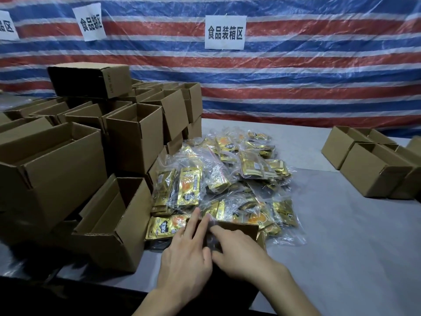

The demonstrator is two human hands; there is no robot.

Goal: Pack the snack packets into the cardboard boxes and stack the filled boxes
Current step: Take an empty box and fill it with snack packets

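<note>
A small cardboard box (pixel 242 227) stands at the near table edge, right in front of me, against the pile of snack packets (pixel 227 176). The packets are gold and orange, bundled in clear plastic bags. My left hand (pixel 189 254) lies on the box's top with its fingers straight and pointing away from me. My right hand (pixel 239 249) presses on the same top from the right, index finger stretched toward the left hand. The hands hide most of the box's top, so I cannot tell how its flaps lie.
An open empty box (pixel 114 222) sits just left of my hands. Behind it rise several stacked open boxes (pixel 134 135). More open boxes (pixel 373 172) stand at the right on the grey table (pixel 330 236). A striped tarp (pixel 296 76) hangs behind.
</note>
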